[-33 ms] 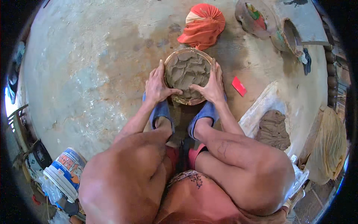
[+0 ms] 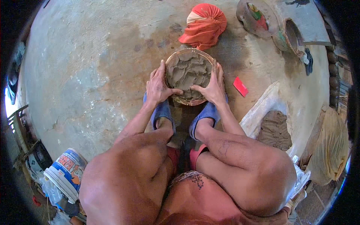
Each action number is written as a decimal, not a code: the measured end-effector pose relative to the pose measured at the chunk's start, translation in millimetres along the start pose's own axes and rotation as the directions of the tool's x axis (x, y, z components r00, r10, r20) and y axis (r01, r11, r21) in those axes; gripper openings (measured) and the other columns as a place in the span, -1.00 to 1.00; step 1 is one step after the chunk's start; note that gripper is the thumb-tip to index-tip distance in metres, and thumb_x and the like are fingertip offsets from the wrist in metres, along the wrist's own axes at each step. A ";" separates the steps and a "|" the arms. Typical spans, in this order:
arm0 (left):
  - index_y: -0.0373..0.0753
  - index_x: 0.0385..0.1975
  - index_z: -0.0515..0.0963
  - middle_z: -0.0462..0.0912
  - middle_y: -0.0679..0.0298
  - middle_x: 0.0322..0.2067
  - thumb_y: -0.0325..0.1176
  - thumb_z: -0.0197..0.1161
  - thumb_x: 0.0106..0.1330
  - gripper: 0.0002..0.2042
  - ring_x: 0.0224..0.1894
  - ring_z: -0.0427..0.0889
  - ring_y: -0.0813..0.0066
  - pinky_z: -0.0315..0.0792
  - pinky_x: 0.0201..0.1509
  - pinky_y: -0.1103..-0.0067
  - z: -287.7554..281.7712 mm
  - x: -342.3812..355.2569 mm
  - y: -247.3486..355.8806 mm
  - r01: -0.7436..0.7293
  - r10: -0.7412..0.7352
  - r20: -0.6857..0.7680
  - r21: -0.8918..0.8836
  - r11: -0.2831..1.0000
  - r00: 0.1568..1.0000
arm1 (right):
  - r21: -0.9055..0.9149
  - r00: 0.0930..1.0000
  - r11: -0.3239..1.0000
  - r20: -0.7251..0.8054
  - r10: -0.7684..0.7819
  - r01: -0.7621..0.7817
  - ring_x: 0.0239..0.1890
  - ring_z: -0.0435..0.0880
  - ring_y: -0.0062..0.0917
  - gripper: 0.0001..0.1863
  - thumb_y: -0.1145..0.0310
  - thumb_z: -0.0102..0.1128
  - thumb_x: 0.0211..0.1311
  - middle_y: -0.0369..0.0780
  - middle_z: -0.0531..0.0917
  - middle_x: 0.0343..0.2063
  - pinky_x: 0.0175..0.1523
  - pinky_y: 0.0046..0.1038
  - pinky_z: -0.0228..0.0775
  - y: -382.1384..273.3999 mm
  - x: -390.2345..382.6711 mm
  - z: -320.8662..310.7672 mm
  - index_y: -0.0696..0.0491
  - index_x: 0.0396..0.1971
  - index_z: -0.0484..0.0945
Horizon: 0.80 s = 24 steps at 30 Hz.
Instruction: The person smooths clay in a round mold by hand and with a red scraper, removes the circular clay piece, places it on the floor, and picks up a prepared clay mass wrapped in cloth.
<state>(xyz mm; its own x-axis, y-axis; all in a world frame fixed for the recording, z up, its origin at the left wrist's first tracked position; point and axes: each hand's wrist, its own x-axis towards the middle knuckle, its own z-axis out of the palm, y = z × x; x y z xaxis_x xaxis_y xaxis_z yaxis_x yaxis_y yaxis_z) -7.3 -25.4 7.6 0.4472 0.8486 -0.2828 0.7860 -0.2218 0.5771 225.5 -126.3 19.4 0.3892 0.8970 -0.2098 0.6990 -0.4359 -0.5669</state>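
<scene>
A round, pale brown rimmed mould (image 2: 174, 55) packed with lumpy grey clay (image 2: 189, 71) sits between my feet, by my blue shoes (image 2: 161, 110). My left hand (image 2: 159, 84) grips its left side, thumb pressed on the clay near the lower rim. On the opposite side my right hand (image 2: 213, 84) holds the mould, its thumb also in the clay. Just right of them lies a small flat red piece (image 2: 240, 86). A red cloth bundle (image 2: 202, 28) rests beyond the mould.
More clay (image 2: 273, 129) lies on a white sack (image 2: 255, 112) at right, near a yellowish cloth (image 2: 332, 146). Two worn containers (image 2: 285, 41) stand at upper right. A white-and-blue bucket (image 2: 65, 174) and clutter sit at lower left. The concrete floor (image 2: 75, 75) surrounds me.
</scene>
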 end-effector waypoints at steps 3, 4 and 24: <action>-0.24 0.60 -0.01 0.43 0.04 0.40 0.13 0.77 -0.42 0.48 0.46 0.33 0.00 0.34 0.47 0.17 -6.0 3.2 -4.5 -0.023 0.025 0.012 -0.124 0.992 1.000 | -0.016 1.000 1.000 0.003 -0.012 0.012 0.59 0.01 0.08 0.61 -0.12 0.76 -0.28 0.15 -0.07 0.55 0.60 -0.01 0.04 -0.1 0.7 3.4 -0.01 0.64 -0.29; -0.24 0.60 0.00 0.44 0.05 0.40 0.12 0.78 -0.42 0.48 0.46 0.32 -0.02 0.34 0.47 0.17 -5.8 5.2 -5.6 -0.022 0.025 0.020 -0.146 0.989 0.999 | -0.016 1.000 1.000 0.001 -0.019 0.019 0.59 0.01 0.08 0.61 -0.12 0.76 -0.28 0.15 -0.07 0.55 0.60 -0.01 0.04 -0.8 1.7 2.6 -0.01 0.64 -0.29; -0.12 0.64 -0.13 0.35 0.00 0.47 0.15 0.76 -0.45 0.55 0.47 0.22 -0.21 0.19 0.57 0.15 -0.5 13.5 -25.1 -0.199 0.202 0.018 -0.102 0.975 0.979 | -0.133 0.997 0.988 0.034 -0.073 0.077 0.61 -0.19 0.24 0.59 -0.35 0.67 -0.34 0.11 -0.19 0.60 0.58 0.28 -0.15 -3.1 -5.5 -8.5 -0.02 0.63 -0.15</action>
<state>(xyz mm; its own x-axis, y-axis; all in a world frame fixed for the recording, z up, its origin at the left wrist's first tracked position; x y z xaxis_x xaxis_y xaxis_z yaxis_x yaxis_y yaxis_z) -21.2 -8.2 -10.3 0.6041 0.7775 -0.1746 0.6337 -0.3358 0.6969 226.3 -130.5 29.0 0.3167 0.9283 -0.1950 0.8002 -0.3718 -0.4706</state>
